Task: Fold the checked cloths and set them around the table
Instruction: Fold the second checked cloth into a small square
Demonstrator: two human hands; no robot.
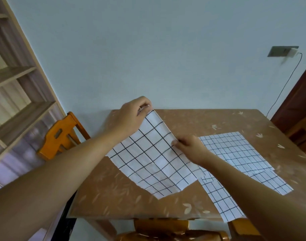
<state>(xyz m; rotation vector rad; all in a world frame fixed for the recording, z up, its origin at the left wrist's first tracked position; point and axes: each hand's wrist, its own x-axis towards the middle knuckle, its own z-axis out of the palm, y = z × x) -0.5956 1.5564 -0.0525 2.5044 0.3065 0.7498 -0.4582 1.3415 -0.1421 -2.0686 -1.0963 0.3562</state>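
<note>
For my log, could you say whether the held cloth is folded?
Spread: the cloth shows one layer, its edge pinched by left hand and right hand.

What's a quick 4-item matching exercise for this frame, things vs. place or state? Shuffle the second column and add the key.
Things
1. left hand
2. right hand
3. flat checked cloth
4. orange chair

Place or state
A. stands off the left side of the table
B. lies spread on the right part of the table
C. pinches the top corner of the lifted cloth
D. pinches the right edge of the lifted cloth

Pairs: 1-C, 2-D, 3-B, 4-A
</note>
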